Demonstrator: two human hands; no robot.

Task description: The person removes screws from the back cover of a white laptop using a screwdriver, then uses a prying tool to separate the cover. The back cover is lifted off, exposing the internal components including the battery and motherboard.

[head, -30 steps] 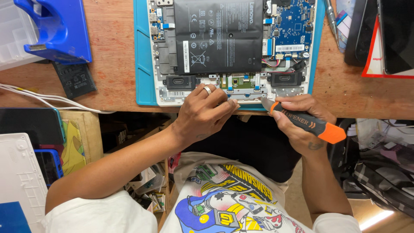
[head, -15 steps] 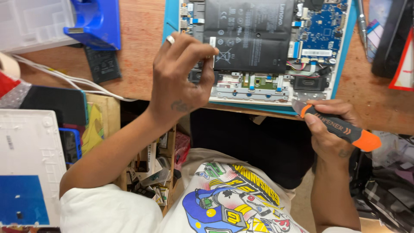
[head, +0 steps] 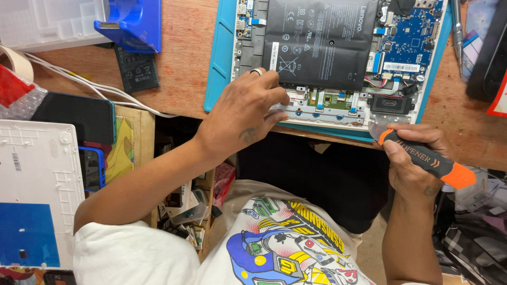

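We have the laptop [head: 338, 58] opened on its blue mat [head: 216, 79], back cover off, battery [head: 322, 42] still seated. Our left hand [head: 243, 113] rests curled on the lower edge, fingertips touching the frame, holding nothing. Our right hand [head: 412, 158] is clenched around the orange-and-black pry tool [head: 422, 161] just beside the corner.

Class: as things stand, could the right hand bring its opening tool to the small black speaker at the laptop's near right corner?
Probably yes: the right hand holds the opening tool just below the speaker, with nothing between them.
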